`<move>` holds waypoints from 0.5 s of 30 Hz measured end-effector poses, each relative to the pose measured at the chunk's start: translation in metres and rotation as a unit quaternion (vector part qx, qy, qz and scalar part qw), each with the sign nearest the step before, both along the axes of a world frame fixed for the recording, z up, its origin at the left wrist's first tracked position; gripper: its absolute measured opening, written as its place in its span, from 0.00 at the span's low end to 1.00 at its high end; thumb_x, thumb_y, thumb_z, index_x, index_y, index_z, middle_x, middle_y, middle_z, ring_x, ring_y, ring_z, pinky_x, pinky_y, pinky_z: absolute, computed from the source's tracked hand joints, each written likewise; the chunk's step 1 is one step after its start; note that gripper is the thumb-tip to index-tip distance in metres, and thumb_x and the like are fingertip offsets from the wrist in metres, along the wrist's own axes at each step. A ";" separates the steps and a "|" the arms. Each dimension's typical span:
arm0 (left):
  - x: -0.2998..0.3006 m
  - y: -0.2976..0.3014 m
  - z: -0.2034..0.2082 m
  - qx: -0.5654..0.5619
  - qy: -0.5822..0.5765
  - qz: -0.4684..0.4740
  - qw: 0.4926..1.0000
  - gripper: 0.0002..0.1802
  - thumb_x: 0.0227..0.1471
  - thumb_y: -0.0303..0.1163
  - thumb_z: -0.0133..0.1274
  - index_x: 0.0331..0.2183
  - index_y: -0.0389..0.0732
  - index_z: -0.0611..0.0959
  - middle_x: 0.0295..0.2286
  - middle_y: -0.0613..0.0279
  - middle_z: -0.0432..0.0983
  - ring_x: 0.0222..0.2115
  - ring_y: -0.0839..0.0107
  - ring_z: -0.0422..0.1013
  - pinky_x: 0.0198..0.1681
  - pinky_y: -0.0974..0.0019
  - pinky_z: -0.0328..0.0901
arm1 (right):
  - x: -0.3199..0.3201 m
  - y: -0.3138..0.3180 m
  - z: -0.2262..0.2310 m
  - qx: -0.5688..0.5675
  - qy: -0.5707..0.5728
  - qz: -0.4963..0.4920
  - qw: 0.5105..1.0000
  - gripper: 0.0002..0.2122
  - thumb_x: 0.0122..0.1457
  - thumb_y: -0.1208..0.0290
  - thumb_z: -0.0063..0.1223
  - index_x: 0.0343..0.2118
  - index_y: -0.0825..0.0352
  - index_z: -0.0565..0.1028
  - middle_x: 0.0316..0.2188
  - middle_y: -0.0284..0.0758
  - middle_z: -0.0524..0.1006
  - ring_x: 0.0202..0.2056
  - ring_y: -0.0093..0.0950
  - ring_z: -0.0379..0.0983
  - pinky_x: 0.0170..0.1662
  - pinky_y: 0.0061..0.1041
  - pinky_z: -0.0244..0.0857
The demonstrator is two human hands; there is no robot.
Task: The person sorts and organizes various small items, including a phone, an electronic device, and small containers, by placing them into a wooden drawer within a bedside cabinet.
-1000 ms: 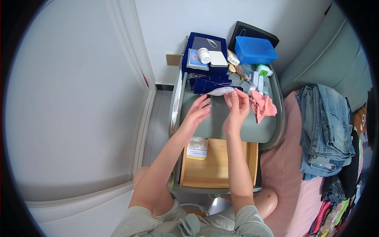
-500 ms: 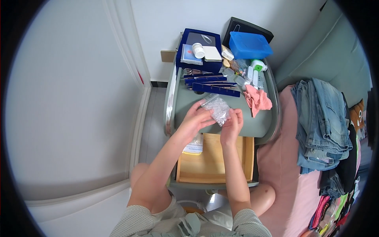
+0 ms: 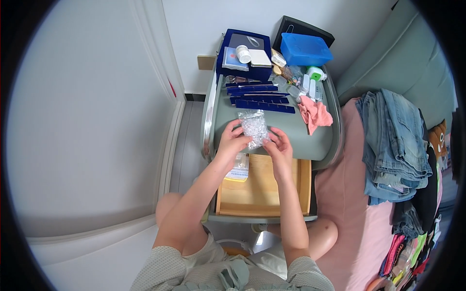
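Note:
Between both hands I hold a small clear zip bag point(image 3: 255, 127) filled with tiny clear pieces, too small to name. My left hand point(image 3: 234, 139) grips its left side, thumb pressed on the front. My right hand point(image 3: 278, 143) pinches its lower right corner. The bag is upright over the front part of the grey-green nightstand top point(image 3: 303, 148). Below my hands a wooden drawer point(image 3: 262, 194) is pulled out, with a printed packet point(image 3: 238, 170) at its left back corner. Dark blue divider strips point(image 3: 265, 106) lie just beyond the bag.
A dark blue box point(image 3: 257, 72) at the back left carries a white bottle point(image 3: 243, 54). Beside it stand a blue plastic container point(image 3: 307, 50) and several small items. A pink cloth point(image 3: 314, 115) lies at the right. Folded jeans point(image 3: 395, 145) rest on the pink bed point(image 3: 340, 194).
The bag has moved slightly left and been turned from tilted to upright. My right hand has shifted left with it, and its fingers have spread more behind the bag.

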State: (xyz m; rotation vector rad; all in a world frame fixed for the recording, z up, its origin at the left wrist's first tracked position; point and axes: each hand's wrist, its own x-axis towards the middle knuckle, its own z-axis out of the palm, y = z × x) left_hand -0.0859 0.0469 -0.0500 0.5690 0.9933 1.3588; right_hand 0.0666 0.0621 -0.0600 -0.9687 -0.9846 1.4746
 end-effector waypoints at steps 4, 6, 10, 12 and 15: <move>-0.004 -0.009 0.002 -0.010 -0.003 -0.002 1.000 0.29 0.43 0.17 0.50 0.49 0.40 0.63 0.44 0.60 0.71 0.40 0.73 0.69 0.40 0.70 0.64 | 0.001 -0.009 0.005 -0.011 -0.002 0.035 0.999 0.23 0.48 0.84 0.56 0.49 0.69 0.65 0.38 0.36 0.72 0.36 0.21 0.72 0.40 0.19 0.68; -0.004 -0.016 0.002 -0.005 -0.002 -0.021 1.000 0.28 0.42 0.16 0.49 0.48 0.40 0.64 0.43 0.60 0.71 0.39 0.73 0.69 0.38 0.71 0.64 | 0.006 -0.014 -0.001 -0.009 -0.007 0.055 0.998 0.23 0.47 0.85 0.56 0.48 0.70 0.66 0.37 0.37 0.73 0.36 0.23 0.74 0.42 0.19 0.68; -0.008 -0.030 0.001 0.001 -0.004 -0.060 0.998 0.28 0.44 0.15 0.48 0.49 0.38 0.63 0.45 0.57 0.69 0.42 0.70 0.70 0.41 0.69 0.67 | 0.014 -0.033 -0.014 -0.021 -0.022 0.042 0.999 0.22 0.47 0.86 0.56 0.47 0.70 0.67 0.37 0.37 0.74 0.36 0.23 0.74 0.42 0.19 0.69; -0.008 -0.036 0.005 0.007 0.043 -0.113 0.993 0.31 0.43 0.14 0.50 0.50 0.40 0.63 0.45 0.58 0.69 0.39 0.71 0.71 0.39 0.70 0.68 | 0.017 -0.044 -0.019 -0.047 0.007 0.034 0.998 0.20 0.46 0.87 0.56 0.45 0.69 0.68 0.37 0.36 0.74 0.36 0.22 0.74 0.42 0.19 0.68; -0.002 -0.045 0.001 -0.002 0.040 -0.109 0.993 0.37 0.40 0.13 0.52 0.53 0.42 0.61 0.47 0.57 0.67 0.36 0.72 0.71 0.38 0.70 0.68 | 0.024 -0.063 -0.025 -0.103 0.077 0.037 0.991 0.21 0.47 0.85 0.56 0.46 0.68 0.67 0.37 0.36 0.75 0.38 0.22 0.73 0.43 0.20 0.68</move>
